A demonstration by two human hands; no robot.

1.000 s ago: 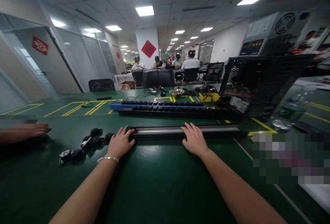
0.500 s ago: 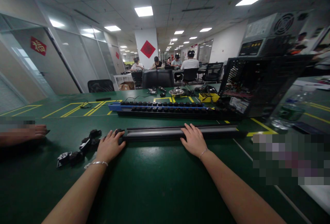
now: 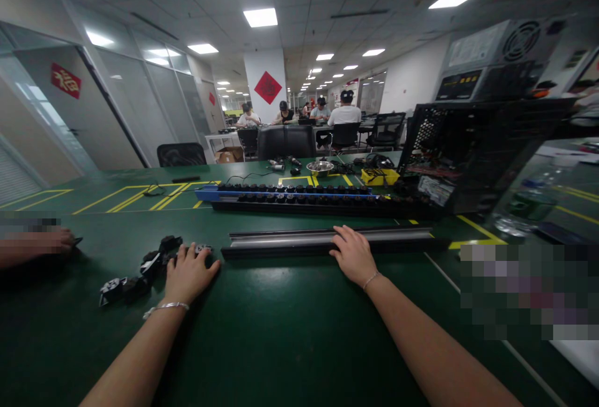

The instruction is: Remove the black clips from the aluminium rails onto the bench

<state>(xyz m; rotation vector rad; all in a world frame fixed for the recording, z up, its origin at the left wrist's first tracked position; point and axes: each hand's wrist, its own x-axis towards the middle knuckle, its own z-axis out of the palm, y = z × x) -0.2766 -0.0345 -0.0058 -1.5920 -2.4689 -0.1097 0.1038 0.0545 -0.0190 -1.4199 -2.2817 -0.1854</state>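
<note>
A long black rail (image 3: 290,241) with a shiny grey channel lies across the green table in front of me. My right hand (image 3: 353,256) holds it right of its middle, fingers over the far edge and thumb at the near side. Off the rail's left end, my left hand (image 3: 189,273) lies with its fingers spread over a small black part (image 3: 204,248), which they partly cover. Beside that hand, several small black parts with silvery pieces (image 3: 140,273) form a slanting row. Whether the left fingers touch the part underneath, I cannot tell.
Behind the rail stands a blue and black strip (image 3: 299,198) carrying rows of black parts. An open computer case (image 3: 486,151) and a water bottle (image 3: 528,201) are at right. A yellow bin (image 3: 379,177) and metal bowl (image 3: 320,168) sit farther back. Another person's hand (image 3: 60,241) is at left.
My left hand has moved left, away from the rail's end, and its fingers have spread over the small parts. My right hand stays on the rail.
</note>
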